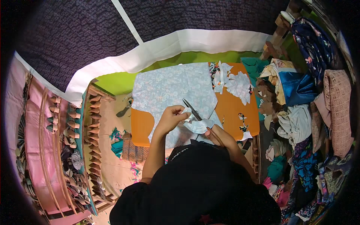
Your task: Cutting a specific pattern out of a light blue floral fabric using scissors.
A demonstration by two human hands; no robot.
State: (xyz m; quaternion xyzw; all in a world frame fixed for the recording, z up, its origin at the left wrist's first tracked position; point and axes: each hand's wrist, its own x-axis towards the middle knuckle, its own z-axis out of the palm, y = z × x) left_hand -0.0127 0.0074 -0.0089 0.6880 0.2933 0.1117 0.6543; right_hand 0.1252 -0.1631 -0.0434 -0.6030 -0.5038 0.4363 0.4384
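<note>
My left hand (173,118) is closed, its thumb and fingers pinching the edge of a small pale piece of cloth (195,127). Held in my right hand (221,138) is a pair of scissors (192,110), with dark blades pointing up and to the left, across the small piece. A brown handle shows by the right fingers. Beneath both hands spreads a large light blue-grey patterned fabric (172,84), which covers much of an orange table (234,112). My head and body hide the table's near edge.
Fabric scraps (238,86) lie at the table's far right, and small dark floral scraps (243,123) nearer. Heaped cloth (296,123) fills the right side. Racks of shoe-like forms (94,138) stand at left. A dark patterned curtain (202,17) with a white border hangs at the top.
</note>
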